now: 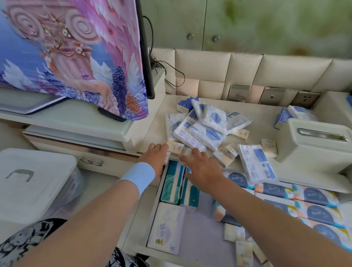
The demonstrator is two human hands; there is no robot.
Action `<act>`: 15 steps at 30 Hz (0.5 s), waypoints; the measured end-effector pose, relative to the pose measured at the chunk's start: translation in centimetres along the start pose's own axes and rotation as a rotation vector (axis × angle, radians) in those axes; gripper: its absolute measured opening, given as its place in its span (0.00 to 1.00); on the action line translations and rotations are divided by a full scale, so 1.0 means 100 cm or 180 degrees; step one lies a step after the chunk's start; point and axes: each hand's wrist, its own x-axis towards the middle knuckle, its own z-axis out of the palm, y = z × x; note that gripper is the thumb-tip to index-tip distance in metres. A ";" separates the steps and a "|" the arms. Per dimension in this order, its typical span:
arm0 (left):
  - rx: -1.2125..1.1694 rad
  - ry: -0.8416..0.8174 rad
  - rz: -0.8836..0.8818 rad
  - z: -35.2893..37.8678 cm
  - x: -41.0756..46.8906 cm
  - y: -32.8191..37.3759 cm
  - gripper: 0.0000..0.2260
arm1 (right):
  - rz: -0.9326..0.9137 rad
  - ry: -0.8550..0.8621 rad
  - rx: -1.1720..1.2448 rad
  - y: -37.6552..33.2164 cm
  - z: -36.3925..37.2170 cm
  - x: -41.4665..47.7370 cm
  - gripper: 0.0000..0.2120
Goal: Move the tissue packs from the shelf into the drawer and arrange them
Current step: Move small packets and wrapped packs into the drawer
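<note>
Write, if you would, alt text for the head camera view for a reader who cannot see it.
A person's left hand and right hand reach to small yellow tissue packs at the front edge of a shelf, where a pile of blue-and-white packs lies. Below, an open drawer holds rows of larger packs.

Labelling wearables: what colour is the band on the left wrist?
Light blue wristband, seen in the head view.

Beyond the drawer (203, 225), the tissue packs (203, 130) wear thin, glossy, crinkled plastic film. Past the drawer's right end, the tissue box (319, 151) is smooth matt plastic. The drawer's floor looks matt. My wristband (141, 175) is soft cloth.
</note>
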 end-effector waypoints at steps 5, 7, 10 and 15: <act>0.0122 -0.0143 0.0003 -0.002 -0.007 0.003 0.22 | 0.0028 -0.0103 0.0106 0.010 0.000 0.005 0.21; 0.0166 -0.0350 0.0040 -0.009 -0.013 0.006 0.19 | 0.0053 -0.0130 0.0299 0.013 0.000 0.003 0.16; -0.0010 -0.0507 0.0111 -0.024 -0.024 0.015 0.16 | -0.0175 0.0001 0.0761 0.021 -0.001 -0.008 0.10; -0.0274 -0.0791 0.0503 -0.020 -0.038 0.045 0.14 | -0.0322 -0.0098 0.1284 0.032 -0.002 -0.038 0.12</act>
